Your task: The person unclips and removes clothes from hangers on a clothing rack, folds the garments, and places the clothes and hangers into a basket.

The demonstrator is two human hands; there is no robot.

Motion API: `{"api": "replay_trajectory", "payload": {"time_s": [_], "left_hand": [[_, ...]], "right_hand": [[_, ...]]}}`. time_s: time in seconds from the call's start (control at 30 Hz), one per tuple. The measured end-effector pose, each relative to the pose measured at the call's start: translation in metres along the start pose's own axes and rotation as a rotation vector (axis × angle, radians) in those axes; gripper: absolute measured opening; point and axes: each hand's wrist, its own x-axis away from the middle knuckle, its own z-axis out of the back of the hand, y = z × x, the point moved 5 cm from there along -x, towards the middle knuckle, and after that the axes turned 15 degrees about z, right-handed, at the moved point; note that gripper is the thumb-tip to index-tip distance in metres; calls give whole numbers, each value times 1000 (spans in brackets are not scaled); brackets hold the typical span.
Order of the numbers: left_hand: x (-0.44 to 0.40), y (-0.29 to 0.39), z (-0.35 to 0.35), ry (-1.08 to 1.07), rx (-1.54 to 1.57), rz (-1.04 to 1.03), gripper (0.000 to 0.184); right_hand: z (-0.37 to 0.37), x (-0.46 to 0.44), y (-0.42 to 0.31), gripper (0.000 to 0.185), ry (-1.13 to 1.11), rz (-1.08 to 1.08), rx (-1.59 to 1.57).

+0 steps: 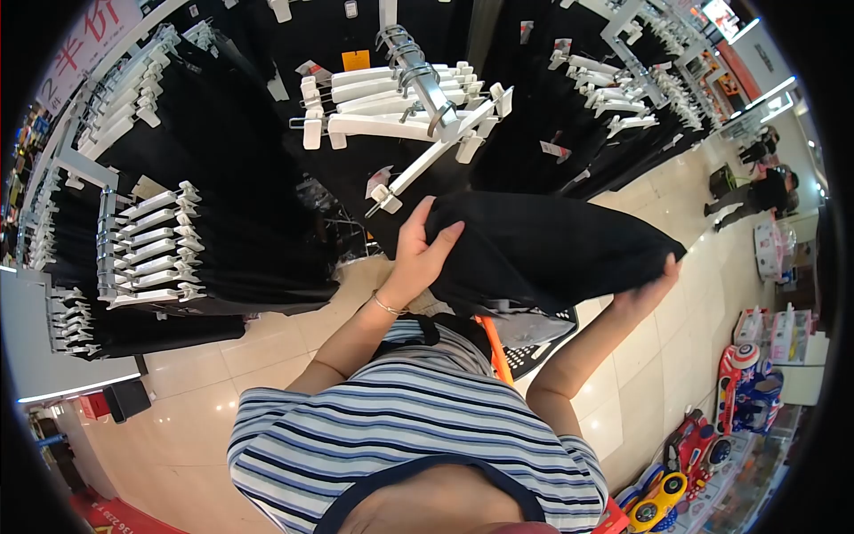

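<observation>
A black garment (543, 245), its exact kind unclear, is stretched sideways between my two hands at waist height. My left hand (422, 253) pinches its left end, thumb on top. At the far right end, the fingers of my right hand (651, 289) are closed on the edge, partly hidden and slightly blurred. Just beyond the cloth, white clip hangers (391, 126) hang on a metal rail arm (418, 71). The frontmost hanger (440, 156) sits at a slant, close above my left hand.
Black clothes on white hangers (151, 245) fill racks to the left and more hangers (614, 93) line the right. An orange-handled cart or basket (498, 349) stands against my front. Toy cars (658, 498) are at lower right; people (761, 191) stand farther off on the tiled floor.
</observation>
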Motion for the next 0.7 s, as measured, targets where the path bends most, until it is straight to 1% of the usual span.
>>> {"api": "replay_trajectory", "payload": {"time_s": [0.07, 0.1, 0.17, 0.2, 0.23, 0.3, 0.37, 0.43, 0.53, 0.6, 0.63, 0.67, 0.7], "left_hand": [[1, 15, 1, 3, -102, -96, 18], [0, 22, 0, 5, -154, -144, 17], [-2, 29, -6, 1, -256, -178, 15], [-4, 30, -11, -20, -282, -184, 15], [-6, 30, -15, -42, -308, -190, 14], [-8, 28, -24, -105, -296, -171, 13], [-8, 24, -34, -192, -335, -145, 13], [-7, 18, -41, -245, -349, -94, 15], [-10, 12, -43, -308, -340, -29, 21], [-16, 15, -42, -369, -349, 5, 28], [-16, 13, -41, -432, -342, 76, 31], [-15, 11, -39, -495, -332, 149, 34], [-14, 9, -38, -557, -318, 224, 38]], "right_hand": [[14, -7, 15, 20, -101, 117, 270], [20, -7, 24, 20, -106, 121, 375], [21, -3, 32, 23, -297, 220, 757], [-4, 12, 21, 26, -394, 259, 853], [-16, 21, 21, 25, -410, 332, 754], [-39, 43, 14, 23, -561, 457, 713], [-73, 70, 5, 24, -976, 449, 550], [-85, 92, 12, 17, -1210, 419, 465], [-72, 107, 37, 7, -1145, 233, 458], [-65, 109, 39, 2, -1033, 18, 249], [-64, 111, 41, 2, -973, -91, 143], [-62, 111, 43, 8, -971, -118, 113], [-56, 113, 49, 16, -889, -195, 104]]}}
